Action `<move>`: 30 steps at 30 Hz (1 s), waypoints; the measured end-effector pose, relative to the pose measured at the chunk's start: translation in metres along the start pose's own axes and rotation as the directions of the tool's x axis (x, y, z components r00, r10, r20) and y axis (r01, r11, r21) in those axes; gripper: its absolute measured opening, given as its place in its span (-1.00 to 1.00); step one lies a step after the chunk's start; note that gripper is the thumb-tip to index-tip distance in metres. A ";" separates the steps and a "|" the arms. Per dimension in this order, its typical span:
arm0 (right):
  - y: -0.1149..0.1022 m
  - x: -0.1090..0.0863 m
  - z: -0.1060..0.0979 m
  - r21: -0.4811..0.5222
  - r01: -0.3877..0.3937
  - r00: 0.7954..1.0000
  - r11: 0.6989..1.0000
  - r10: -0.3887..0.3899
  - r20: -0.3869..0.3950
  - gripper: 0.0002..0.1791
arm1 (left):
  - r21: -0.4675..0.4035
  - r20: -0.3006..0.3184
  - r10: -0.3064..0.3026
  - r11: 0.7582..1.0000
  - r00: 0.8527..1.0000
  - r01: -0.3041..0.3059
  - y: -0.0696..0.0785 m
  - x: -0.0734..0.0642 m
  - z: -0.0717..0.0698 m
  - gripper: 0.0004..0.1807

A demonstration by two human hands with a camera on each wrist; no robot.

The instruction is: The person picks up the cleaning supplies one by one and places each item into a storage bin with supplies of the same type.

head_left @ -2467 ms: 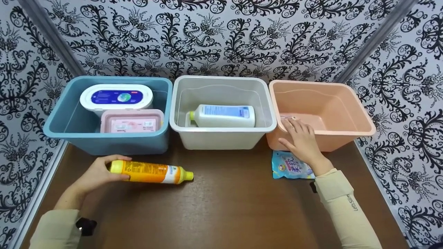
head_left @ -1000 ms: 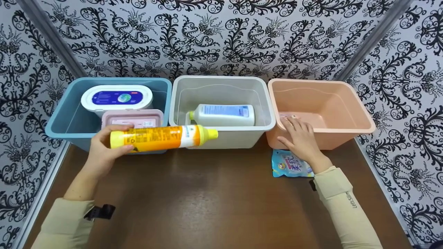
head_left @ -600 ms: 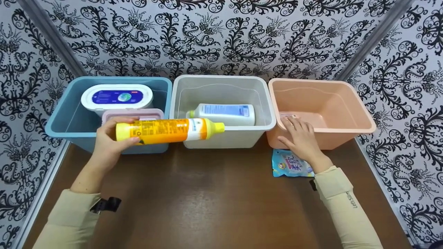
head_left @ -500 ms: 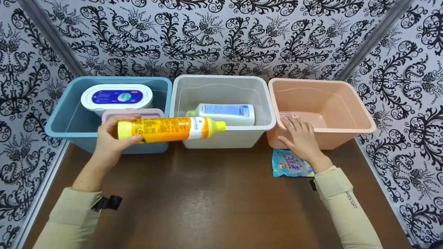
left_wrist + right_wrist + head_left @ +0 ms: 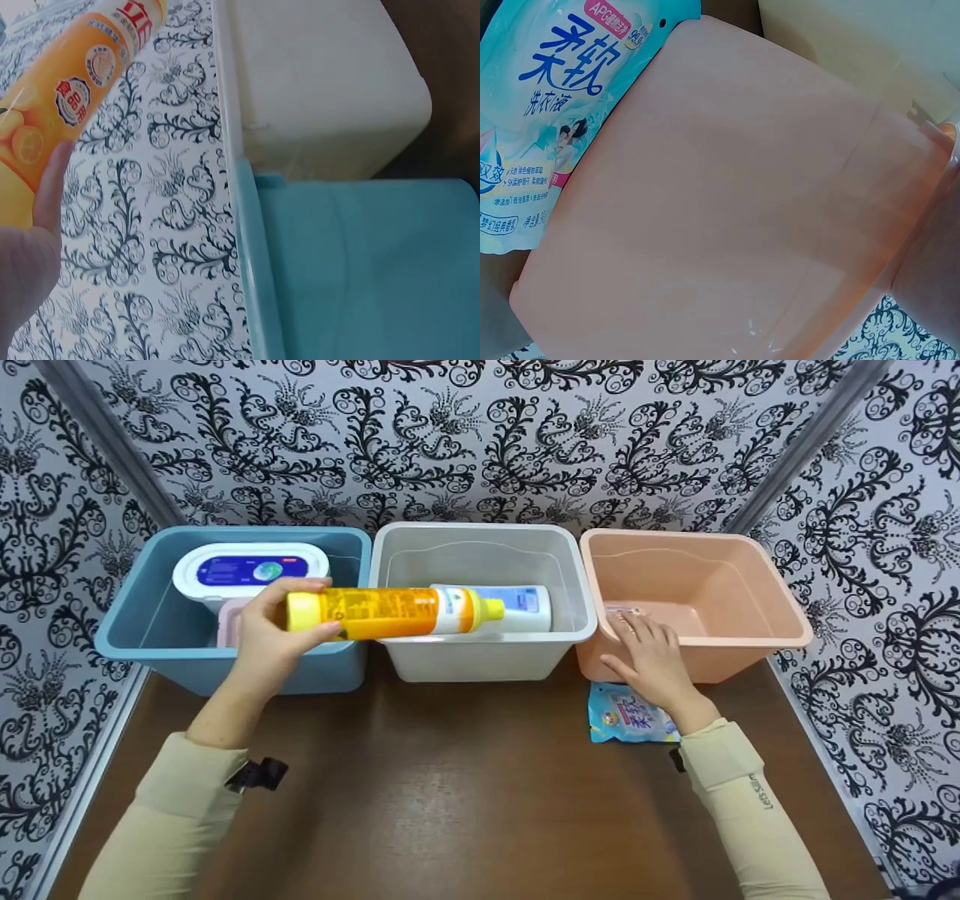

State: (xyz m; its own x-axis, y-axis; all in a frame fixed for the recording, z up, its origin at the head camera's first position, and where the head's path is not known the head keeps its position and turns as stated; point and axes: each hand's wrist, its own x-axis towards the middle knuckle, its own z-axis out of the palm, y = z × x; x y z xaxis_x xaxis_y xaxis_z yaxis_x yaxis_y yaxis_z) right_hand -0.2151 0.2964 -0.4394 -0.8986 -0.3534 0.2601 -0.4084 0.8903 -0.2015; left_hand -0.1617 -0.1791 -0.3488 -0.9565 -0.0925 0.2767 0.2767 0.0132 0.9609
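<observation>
My left hand (image 5: 274,634) grips the base end of an orange and yellow detergent bottle (image 5: 386,613), thumb in front. The bottle lies level in the air, its yellow cap pointing right over the grey bin (image 5: 480,660). Partly behind it, a white bottle (image 5: 525,611) with a blue label lies inside that bin. In the left wrist view, fruit pictures show on the held bottle (image 5: 71,90). My right hand (image 5: 649,660) rests over the front rim of the peach bin (image 5: 757,644), fingers extended and holding nothing. Beneath it, a blue laundry detergent pouch (image 5: 626,716) lies on the table.
At the left stands a blue bin (image 5: 187,667) with a white oval tub (image 5: 251,570) and a pink box (image 5: 228,624), mostly hidden by my left hand. The three bins stand in a row along the patterned back wall (image 5: 450,442) on a brown table (image 5: 450,795).
My left hand has lifted the orange detergent bottle off the table and carried it up and rightward, from in front of the blue bin to over the grey bin. My right hand stays put.
</observation>
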 end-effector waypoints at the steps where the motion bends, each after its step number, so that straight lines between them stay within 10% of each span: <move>1: 0.000 0.000 0.000 -0.003 -0.001 1.000 1.000 0.001 0.000 -0.31 | 0.000 0.003 0.002 1.000 1.000 -0.002 0.001 0.002 0.003 -0.60; 30: 0.000 0.000 0.000 0.006 -0.004 1.000 1.000 0.004 0.003 -0.29 | 0.091 0.020 -0.125 0.988 0.992 0.123 0.006 0.041 0.066 -0.54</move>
State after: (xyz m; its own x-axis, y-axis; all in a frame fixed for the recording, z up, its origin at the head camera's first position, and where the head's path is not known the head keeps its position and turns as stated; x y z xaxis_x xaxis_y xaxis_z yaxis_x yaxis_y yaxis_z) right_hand -0.2149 0.2966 -0.4394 -0.9006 -0.3509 0.2566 -0.4060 0.8899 -0.2081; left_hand -0.2058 -0.1171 -0.3309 -0.9853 -0.0736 0.1541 0.1471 0.0926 0.9848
